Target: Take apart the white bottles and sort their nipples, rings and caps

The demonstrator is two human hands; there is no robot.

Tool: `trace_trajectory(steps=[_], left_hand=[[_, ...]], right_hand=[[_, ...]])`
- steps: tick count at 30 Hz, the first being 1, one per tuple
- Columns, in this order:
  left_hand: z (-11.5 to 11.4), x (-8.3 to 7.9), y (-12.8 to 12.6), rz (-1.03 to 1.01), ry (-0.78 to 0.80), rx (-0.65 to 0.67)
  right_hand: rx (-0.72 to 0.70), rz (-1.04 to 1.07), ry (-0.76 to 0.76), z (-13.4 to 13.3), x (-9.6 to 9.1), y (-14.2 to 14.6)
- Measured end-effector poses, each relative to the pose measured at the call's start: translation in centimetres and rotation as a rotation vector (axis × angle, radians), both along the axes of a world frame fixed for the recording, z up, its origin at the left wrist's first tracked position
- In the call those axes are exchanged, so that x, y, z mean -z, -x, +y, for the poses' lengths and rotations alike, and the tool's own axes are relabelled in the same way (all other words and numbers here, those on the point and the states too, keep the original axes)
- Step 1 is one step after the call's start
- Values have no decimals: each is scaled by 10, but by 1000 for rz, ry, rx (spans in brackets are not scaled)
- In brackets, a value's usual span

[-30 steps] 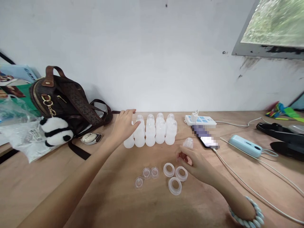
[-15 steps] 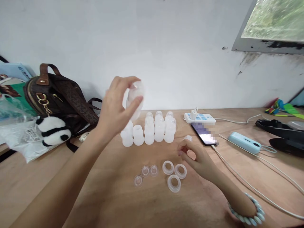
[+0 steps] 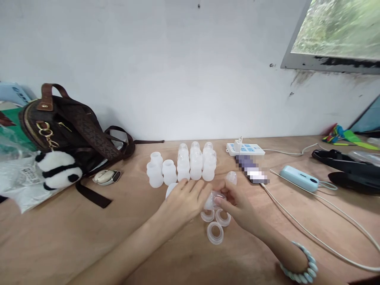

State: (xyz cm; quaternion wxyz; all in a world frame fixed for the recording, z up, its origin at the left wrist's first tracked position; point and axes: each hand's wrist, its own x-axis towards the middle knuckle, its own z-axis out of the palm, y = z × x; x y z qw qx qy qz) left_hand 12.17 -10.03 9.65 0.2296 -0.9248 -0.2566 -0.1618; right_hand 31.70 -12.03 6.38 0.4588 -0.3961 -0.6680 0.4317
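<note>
A small white baby bottle [image 3: 171,190] lies sideways in my left hand [image 3: 185,200], whose fingers wrap over its middle. At its right end is a clear dome cap [image 3: 218,194], pinched between the thumb and fingers of my right hand [image 3: 234,200]. Another clear cap [image 3: 232,176] stands on the table just behind my right hand. Three translucent collar rings [image 3: 215,233] lie below the two hands. Behind them several white bottles [image 3: 196,162] stand upright in rows; those on the right wear clear caps, while the open-necked bottles [image 3: 155,174] are at the left.
To the left are a brown backpack [image 3: 74,126] with a panda charm [image 3: 59,170] and a beige computer mouse [image 3: 106,177]. On the right lie a power strip [image 3: 249,149], a phone [image 3: 252,170], a light-blue power bank [image 3: 299,178] and a white cable [image 3: 292,219].
My left hand has brought the bottle down from near the wall to the front and tipped it sideways. My right hand has moved in and closed on its cap. The view has shifted slightly.
</note>
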Motion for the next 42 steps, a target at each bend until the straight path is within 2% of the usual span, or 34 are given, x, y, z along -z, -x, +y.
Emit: trace_trajectory(steps=[3,6,9,12,14,15,16,18,22,26,29,33,35,39,42], left_hand=[[-5,-9,7,94,68,-97],[-15,-25,9,18,325,-95],[-21,-40,11,-191,715,-128],[-17,-46,18,-368,1263,-64],[-11,-42,30,-440,1640,29],[-7,-39,37,-470,1771,53],[-4,-34,44,-539,1815,41],[2,-24,56,-704,1741,-12],[5,-5,67,-853,1306,-100],[5,10,70,-807,1079,-167],[5,19,72,-787,947,-237],[4,24,71,-734,738,-251],[3,22,69,-654,641,-242],[-1,18,64,-424,299,-146],[-4,20,61,-293,-6,-69]], right_hand=[[-13,-53,-78,0,-4,-7],[-10,-168,-224,-3,-13,-14],[4,-251,-358,-6,-25,-17],[37,-285,-433,-5,-36,-24],[173,-253,-455,0,-42,-37],[271,-223,-453,4,-45,-47],[380,-191,-440,8,-47,-57],[498,-277,-417,15,-49,-78],[438,-707,-304,18,-40,-97],[312,-891,-195,8,-21,-83],[314,-967,-218,4,-10,-68],[421,-943,-314,5,-12,-54],[403,-879,-316,4,-18,-46],[162,-699,-234,1,-29,-20],[-49,-548,-110,0,-28,6]])
